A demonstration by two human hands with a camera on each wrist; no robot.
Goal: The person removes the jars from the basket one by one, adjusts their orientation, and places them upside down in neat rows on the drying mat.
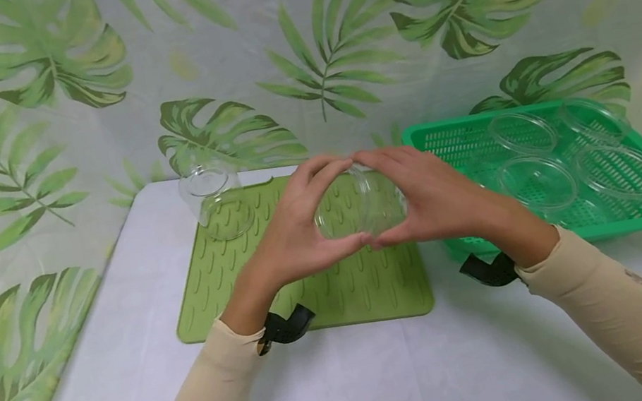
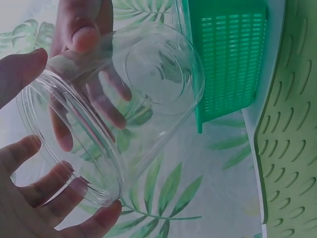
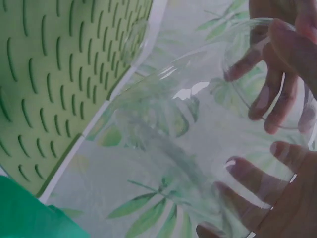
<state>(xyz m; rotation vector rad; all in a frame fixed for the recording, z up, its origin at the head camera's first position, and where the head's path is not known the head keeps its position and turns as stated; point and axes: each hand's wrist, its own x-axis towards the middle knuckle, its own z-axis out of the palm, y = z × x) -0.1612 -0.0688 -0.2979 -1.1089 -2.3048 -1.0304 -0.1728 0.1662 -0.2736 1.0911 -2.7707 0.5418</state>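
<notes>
Both hands hold a clear plastic jar sideways above the mat. My left hand curls its fingers and thumb around the wide ringed end. My right hand grips the jar's body from the other side, thumb below and fingers above in the head view. The fingertips of the two hands meet or nearly meet over the jar. Whether the ringed end is a separate lid, I cannot tell. Another clear jar stands at the mat's back left corner.
A green ribbed drying mat lies on the white-covered table. To the right stands a green slotted basket with several clear round containers or lids in it. A leaf-patterned cloth hangs behind the table.
</notes>
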